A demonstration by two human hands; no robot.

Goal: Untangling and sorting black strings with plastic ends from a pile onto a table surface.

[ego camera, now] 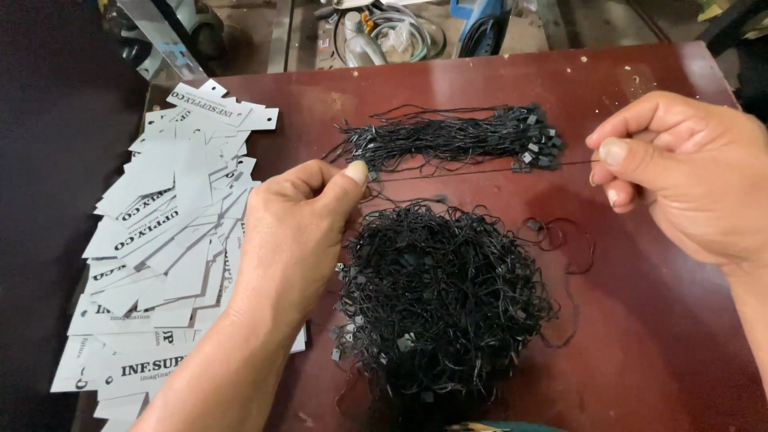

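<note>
A thin black string is stretched taut between my two hands above the dark red table. My left hand pinches one end between thumb and forefinger. My right hand pinches the other end at the right. Below the string lies a tangled heap of black tag strings with small plastic locks. Behind it a straightened bundle of the same strings lies sideways.
A spread pile of pale grey paper hang tags with punched holes covers the table's left side. One loose string curls right of the heap. Beyond the far edge are cables, a bottle and a blue tool on the floor.
</note>
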